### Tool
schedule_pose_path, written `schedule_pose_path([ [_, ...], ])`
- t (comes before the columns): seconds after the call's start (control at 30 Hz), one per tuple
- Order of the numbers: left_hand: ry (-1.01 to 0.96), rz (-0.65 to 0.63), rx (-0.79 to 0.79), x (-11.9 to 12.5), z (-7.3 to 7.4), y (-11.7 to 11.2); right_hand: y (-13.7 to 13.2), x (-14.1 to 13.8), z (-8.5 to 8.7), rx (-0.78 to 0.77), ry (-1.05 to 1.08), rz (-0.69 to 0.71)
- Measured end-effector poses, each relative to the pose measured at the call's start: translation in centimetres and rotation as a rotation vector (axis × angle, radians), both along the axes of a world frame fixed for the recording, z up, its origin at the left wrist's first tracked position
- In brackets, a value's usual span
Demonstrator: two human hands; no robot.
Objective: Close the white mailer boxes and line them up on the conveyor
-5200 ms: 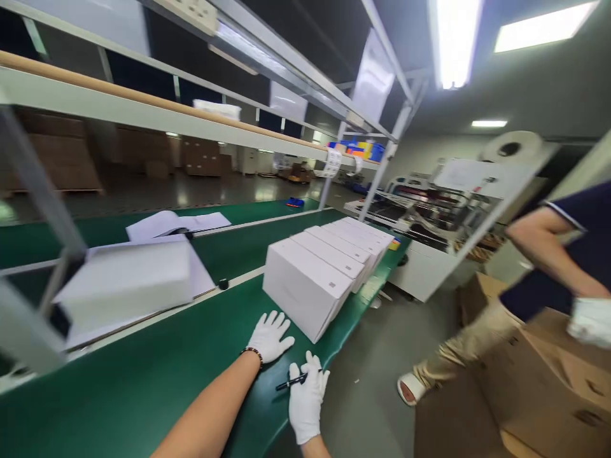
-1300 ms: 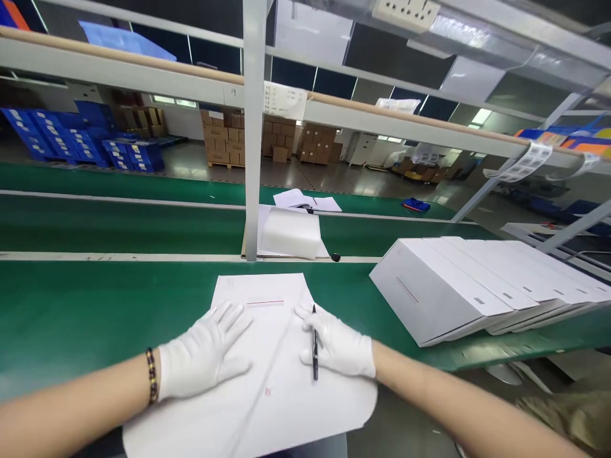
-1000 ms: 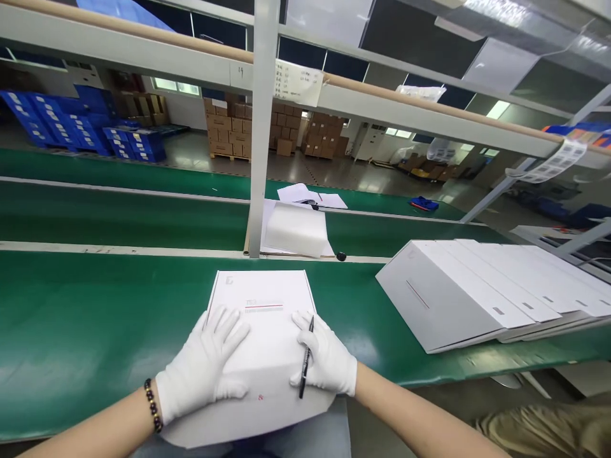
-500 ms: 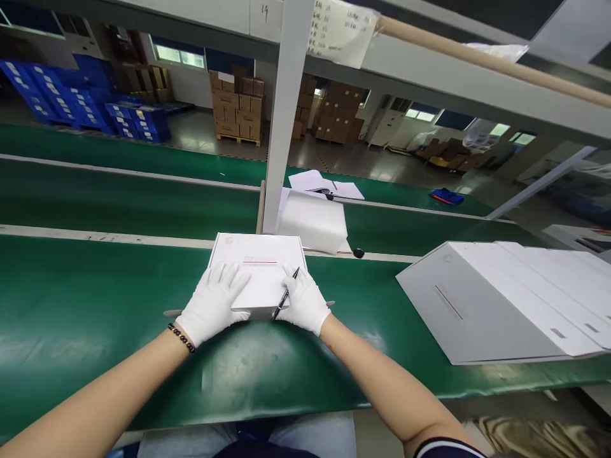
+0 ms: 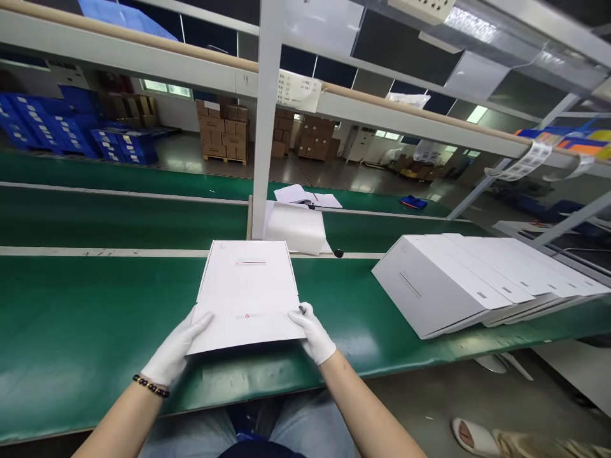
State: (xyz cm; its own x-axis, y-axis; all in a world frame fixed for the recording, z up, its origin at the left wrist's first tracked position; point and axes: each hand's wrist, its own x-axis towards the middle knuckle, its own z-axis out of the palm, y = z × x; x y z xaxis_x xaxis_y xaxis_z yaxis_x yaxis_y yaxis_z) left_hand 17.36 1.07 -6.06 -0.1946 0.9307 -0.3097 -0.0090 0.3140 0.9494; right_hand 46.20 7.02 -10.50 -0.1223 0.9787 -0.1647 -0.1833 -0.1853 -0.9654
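A flat white box [image 5: 248,280] with a thin red line and small print lies on the green work surface. Its near part, printed with a red "&", stretches toward me past small notches at both sides; whether this is an opened flap I cannot tell. My left hand [image 5: 174,346], white-gloved, grips the near left edge, thumb on top and the fingers hidden below. My right hand [image 5: 312,331], also gloved, holds the near right edge with the thumb on top. A dark end of a pen [image 5: 302,310] shows at the right hand; most of it is hidden.
Several white boxes [image 5: 429,280] lean in a row at the right on the green surface [image 5: 95,318]. Behind the box are a white foam sheet [image 5: 296,228], an open notebook [image 5: 308,196] and a metal post [image 5: 267,127]. Another person's foot [image 5: 472,437] shows at lower right.
My hands have gone from lying on the box top to gripping its near side edges. More of the box's near side, with the "&" print, now shows. The view has shifted right.
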Motion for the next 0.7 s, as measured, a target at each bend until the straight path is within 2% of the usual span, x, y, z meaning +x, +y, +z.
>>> schedule_pose_path([
  [0.03,-0.058,-0.039,0.032,0.1,-0.3,0.0,-0.2,-0.2,-0.2,-0.01,0.02,-0.013],
  [0.1,0.017,-0.074,0.101,0.2,-1.1,0.4,0.1,-0.8,-0.4,0.019,-0.083,-0.083],
  [0.17,0.278,-0.059,0.115,0.0,-1.9,1.4,1.0,-1.4,-0.5,0.065,-0.271,-0.148],
  [0.27,0.701,-0.02,0.048,-0.8,-3.0,3.2,2.6,-1.7,-0.5,0.128,-0.53,-0.175],
  [0.33,0.869,-0.062,0.071,-1.8,-3.5,4.1,3.6,-1.2,-0.6,0.18,-0.656,-0.133],
  [0.47,1.096,-0.343,0.171,-4.6,-4.4,5.1,5.1,0.5,-0.8,0.323,-0.85,0.1],
  [0.53,1.159,-0.411,0.157,-5.8,-4.8,5.5,5.6,1.3,-1.0,0.382,-0.912,0.168],
  [0.6,1.17,-0.407,0.149,-6.5,-4.9,5.9,6.0,1.7,-1.2,0.419,-0.915,0.164],
  [0.67,1.1,-0.372,0.174,-6.6,-4.4,6.1,6.3,1.8,-1.3,0.419,-0.843,0.164],
  [0.7,1.001,-0.346,0.202,-6.6,-4.0,6.2,6.5,1.8,-1.3,0.409,-0.773,0.165],
])
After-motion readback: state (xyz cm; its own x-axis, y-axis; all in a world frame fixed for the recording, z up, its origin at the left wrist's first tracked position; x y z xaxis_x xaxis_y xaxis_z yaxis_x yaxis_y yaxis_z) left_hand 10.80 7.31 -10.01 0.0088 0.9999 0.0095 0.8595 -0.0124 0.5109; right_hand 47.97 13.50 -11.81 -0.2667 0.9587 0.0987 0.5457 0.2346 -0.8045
